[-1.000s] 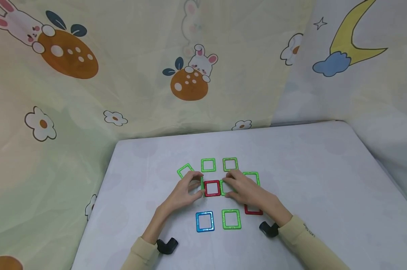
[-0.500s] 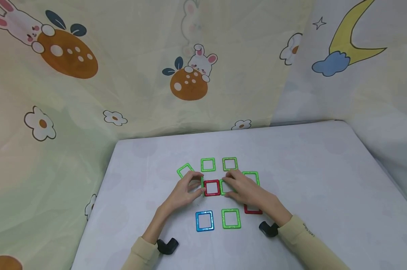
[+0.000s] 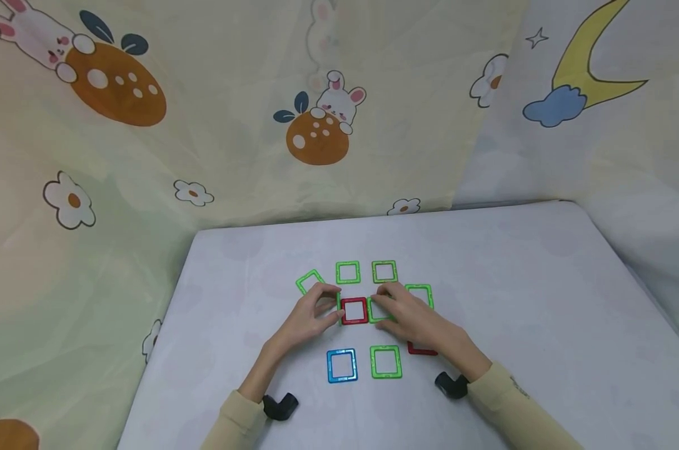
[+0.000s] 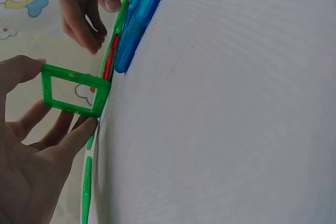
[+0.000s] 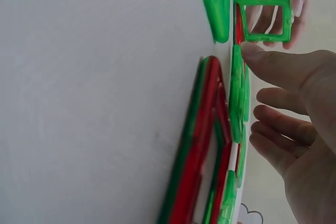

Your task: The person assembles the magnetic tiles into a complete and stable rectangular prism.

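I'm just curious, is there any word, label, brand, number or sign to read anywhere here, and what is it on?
None can be read.
Right sleeve: small dark lettering near the cuff, too small to read.
Square tiles: no lettering I can make out.
Backdrop: printed pictures only, no words or numbers visible.

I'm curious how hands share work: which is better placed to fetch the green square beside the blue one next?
Probably the right hand: it is closer to that green square, while the left hand grips an upright green frame beside the red square.
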A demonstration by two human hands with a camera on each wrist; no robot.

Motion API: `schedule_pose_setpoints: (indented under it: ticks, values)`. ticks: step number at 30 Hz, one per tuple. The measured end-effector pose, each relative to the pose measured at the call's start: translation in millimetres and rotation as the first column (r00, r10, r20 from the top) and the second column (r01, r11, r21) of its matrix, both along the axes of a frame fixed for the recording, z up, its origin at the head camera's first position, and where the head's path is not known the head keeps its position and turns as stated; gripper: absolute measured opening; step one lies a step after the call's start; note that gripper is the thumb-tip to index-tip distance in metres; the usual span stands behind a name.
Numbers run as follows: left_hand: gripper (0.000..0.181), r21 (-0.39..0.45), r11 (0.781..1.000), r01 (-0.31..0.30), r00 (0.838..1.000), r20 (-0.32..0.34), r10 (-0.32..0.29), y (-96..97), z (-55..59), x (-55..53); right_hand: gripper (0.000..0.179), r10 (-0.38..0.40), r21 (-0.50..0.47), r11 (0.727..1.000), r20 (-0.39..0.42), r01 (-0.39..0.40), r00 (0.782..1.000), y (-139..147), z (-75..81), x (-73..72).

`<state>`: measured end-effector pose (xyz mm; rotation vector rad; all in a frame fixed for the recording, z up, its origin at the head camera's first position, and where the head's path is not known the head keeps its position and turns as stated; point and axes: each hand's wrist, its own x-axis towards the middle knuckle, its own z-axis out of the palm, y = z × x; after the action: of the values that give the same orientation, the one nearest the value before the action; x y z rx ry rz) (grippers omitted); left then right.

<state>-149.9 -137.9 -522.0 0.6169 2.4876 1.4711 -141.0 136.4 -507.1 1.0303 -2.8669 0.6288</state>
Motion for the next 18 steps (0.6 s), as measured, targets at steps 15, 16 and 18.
schedule_pose_setpoints:
  ticks: [15, 16, 18]
  values:
    - [0.051, 0.017, 1.000, -0.001, 0.999, 0.039, 0.000, -0.8, 0.1, -1.1, 0.058, 0.022, 0.039, 0.999, 0.114, -0.026, 0.993, 3, 12.8, 24.1]
    - [0.051, 0.021, 1.000, -0.001, 0.999, 0.040, 0.001, -0.7, -0.3, -1.1, 0.059, 0.026, 0.041, 0.999, 0.124, -0.031, 0.992, 3, 13.1, 26.0]
    - [0.050, 0.033, 0.999, 0.000, 0.999, 0.042, -0.001, -0.5, -1.3, -1.1, 0.060, 0.034, 0.042, 0.998, 0.144, -0.040, 0.989, 4, 13.9, 29.7]
